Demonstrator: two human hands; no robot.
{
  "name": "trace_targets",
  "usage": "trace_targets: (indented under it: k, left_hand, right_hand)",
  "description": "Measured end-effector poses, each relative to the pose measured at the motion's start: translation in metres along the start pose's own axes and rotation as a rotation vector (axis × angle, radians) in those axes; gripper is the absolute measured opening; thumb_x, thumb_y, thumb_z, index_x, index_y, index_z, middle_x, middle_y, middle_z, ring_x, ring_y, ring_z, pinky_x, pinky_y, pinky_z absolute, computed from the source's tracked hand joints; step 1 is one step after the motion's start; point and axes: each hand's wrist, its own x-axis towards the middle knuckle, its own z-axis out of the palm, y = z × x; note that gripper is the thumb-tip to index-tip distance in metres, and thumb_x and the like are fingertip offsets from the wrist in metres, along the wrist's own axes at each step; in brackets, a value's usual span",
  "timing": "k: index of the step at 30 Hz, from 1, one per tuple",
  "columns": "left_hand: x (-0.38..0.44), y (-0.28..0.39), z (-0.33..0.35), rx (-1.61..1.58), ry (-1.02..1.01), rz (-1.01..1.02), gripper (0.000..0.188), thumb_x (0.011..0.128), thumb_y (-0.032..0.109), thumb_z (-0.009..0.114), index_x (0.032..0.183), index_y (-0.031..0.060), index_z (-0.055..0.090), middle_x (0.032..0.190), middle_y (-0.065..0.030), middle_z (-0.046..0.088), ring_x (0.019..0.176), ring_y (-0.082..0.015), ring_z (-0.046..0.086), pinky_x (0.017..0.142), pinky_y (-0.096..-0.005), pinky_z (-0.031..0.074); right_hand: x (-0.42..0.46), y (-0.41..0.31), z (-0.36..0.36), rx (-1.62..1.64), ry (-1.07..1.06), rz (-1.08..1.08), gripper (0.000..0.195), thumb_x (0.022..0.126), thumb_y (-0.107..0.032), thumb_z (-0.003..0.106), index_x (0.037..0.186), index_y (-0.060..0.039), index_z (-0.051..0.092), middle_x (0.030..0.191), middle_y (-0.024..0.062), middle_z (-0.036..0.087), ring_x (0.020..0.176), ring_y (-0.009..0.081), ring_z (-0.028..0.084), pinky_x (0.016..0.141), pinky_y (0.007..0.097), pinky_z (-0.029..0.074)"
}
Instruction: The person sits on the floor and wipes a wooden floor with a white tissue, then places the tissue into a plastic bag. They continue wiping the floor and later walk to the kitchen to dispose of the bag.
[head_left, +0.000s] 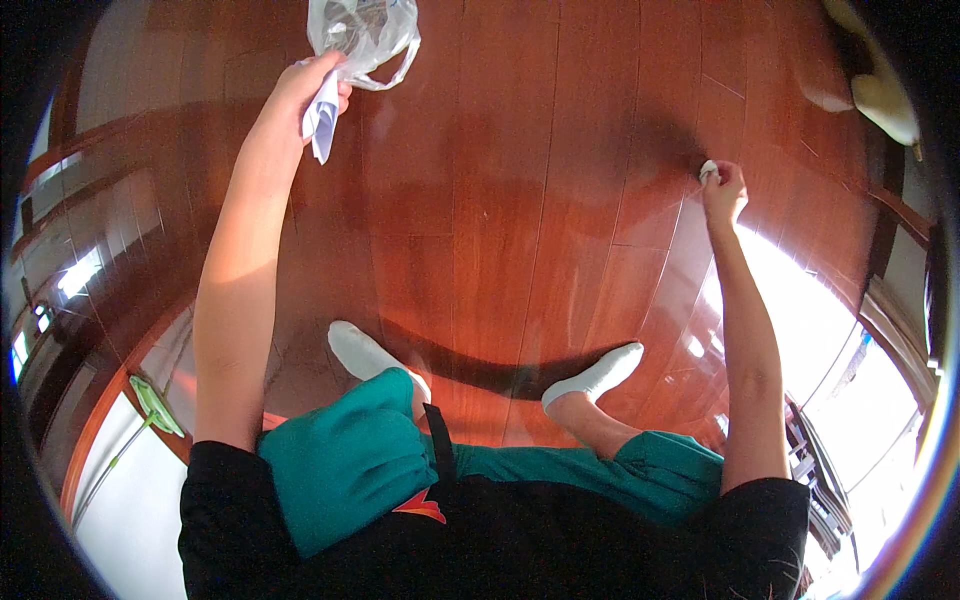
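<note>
My left hand (306, 86) grips a folded sheet of white paper (322, 120) together with a translucent plastic bag (364, 37). The bag's looped handle hangs at its lower right, and the picture's top edge cuts the bag off. What the bag contains cannot be made out. Far to the right, my right hand (726, 196) pinches a small white crumpled thing (709, 172), perhaps paper or tissue, above the floor. Its far side is partly turned away from view.
Glossy reddish-brown wooden floorboards (495, 187) spread beneath me. My feet in white socks (600, 373) stand apart. A green flat mop (155, 406) leans at the lower left. Bright glare (787, 285) comes in at the right. A pale object (885, 109) sits at the upper right.
</note>
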Motion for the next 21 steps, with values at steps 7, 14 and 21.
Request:
trace_targets:
  k: [7,14,21]
  left_hand:
    - [0.002,0.001,0.002,0.015,-0.008,0.013,0.023,0.089,0.018,0.060,0.099,-0.0006,0.050,0.072,-0.0104,0.056,0.053,-0.0136,0.055,0.040,-0.0240,0.045]
    - [-0.004,0.003,0.003,0.052,0.010,0.009,0.021,0.089,0.015,0.060,0.099,0.0003,0.049,0.078,-0.0102,0.053,0.055,-0.0124,0.052,0.040,-0.0214,0.043]
    - [0.003,-0.004,-0.006,0.077,0.081,-0.017,0.023,0.090,0.025,0.060,0.097,0.0033,0.055,0.066,-0.0090,0.058,0.050,-0.0157,0.056,0.041,-0.0269,0.046]
  right_hand:
    - [-0.118,-0.120,0.025,0.269,-0.101,-0.493,0.020,0.069,0.004,0.059,0.086,-0.0061,0.054,0.081,0.0128,0.057,0.075,0.0329,0.059,0.064,0.0417,0.049]
    - [-0.139,-0.217,0.033,0.549,-0.503,-0.393,0.021,0.073,0.008,0.061,0.090,-0.0042,0.058,0.088,0.0108,0.060,0.079,0.0257,0.063,0.064,0.0337,0.051]
    - [-0.003,-0.231,0.060,0.445,-0.153,-0.347,0.017,0.074,0.007,0.058,0.086,-0.0038,0.061,0.086,0.0100,0.062,0.074,0.0235,0.063,0.063,0.0320,0.051]
